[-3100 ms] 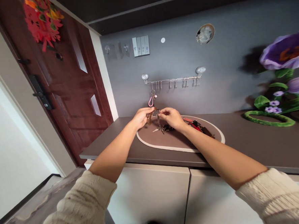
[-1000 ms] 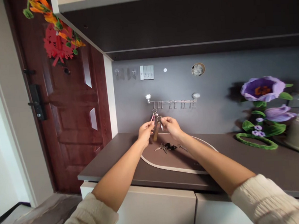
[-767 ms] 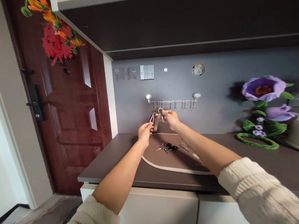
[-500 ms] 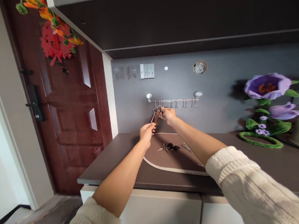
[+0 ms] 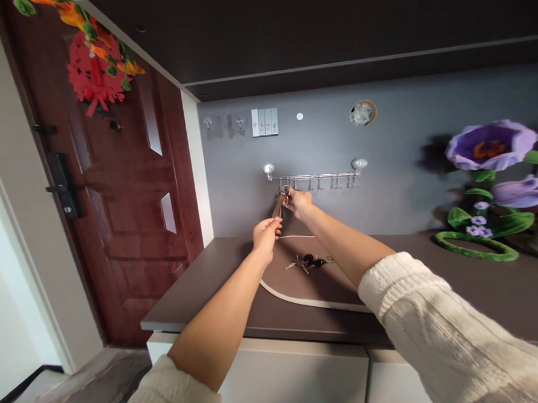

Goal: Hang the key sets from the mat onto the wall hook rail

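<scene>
My right hand (image 5: 302,202) pinches a metal key ring (image 5: 286,190) just under the left part of the hook rail (image 5: 313,176). From that ring a brown keychain strap (image 5: 277,208) slants down to my left hand (image 5: 266,237), whose fingers are closed around its lower end. The pink strap seen hanging there before is mostly hidden behind the brown one and my fingers. Whether the ring sits on a hook, I cannot tell. Below, on a brown oval mat (image 5: 302,294) with a pale edge, lies a bunch of keys (image 5: 307,262), some with black heads.
The mat lies on a dark countertop (image 5: 201,284) above pale cabinet doors (image 5: 302,370). A dark cabinet (image 5: 331,27) overhangs the work area. Purple fabric flowers (image 5: 491,145) stand at right, a dark red door (image 5: 129,234) at left. Light switches (image 5: 265,122) are on the wall.
My right hand has raised the key ring from near the mat to just under the hook rail. My left hand has shifted slightly right, below it, from the pink strap to the brown strap.
</scene>
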Demonstrator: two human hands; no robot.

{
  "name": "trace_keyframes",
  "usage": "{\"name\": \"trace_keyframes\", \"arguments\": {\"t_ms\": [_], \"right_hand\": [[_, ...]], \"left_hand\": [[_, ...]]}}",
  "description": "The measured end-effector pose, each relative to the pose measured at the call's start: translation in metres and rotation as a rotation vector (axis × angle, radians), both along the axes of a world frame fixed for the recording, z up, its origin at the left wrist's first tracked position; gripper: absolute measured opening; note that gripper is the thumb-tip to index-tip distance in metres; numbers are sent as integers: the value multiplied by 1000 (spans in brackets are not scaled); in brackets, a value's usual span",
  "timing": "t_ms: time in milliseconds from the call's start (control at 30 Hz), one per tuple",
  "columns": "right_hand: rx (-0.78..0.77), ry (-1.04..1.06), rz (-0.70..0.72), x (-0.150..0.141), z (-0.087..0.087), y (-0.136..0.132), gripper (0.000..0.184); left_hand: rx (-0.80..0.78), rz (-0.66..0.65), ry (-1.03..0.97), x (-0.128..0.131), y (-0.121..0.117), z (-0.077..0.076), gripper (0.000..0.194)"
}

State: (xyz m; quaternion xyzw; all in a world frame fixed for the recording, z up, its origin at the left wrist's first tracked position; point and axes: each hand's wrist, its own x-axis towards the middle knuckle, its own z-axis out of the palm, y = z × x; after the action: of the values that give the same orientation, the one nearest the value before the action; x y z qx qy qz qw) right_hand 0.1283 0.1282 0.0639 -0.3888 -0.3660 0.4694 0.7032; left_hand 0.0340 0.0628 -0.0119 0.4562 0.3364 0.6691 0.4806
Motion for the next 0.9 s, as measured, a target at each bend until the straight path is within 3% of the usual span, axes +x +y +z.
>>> {"name": "trace_keyframes", "arguments": {"t_ms": [433,767,900], "right_hand": [[-58,29,-56,0,-6,6,18],[32,-227,-175,11,-21,18,17],[67,-283,-154,16,-24,20,17]], "left_hand": [[-18,30,9,0,-2,2,19],[-48,80,42,-3,2,0,17],[-65,72,80,-4,4,-3,15]]}}
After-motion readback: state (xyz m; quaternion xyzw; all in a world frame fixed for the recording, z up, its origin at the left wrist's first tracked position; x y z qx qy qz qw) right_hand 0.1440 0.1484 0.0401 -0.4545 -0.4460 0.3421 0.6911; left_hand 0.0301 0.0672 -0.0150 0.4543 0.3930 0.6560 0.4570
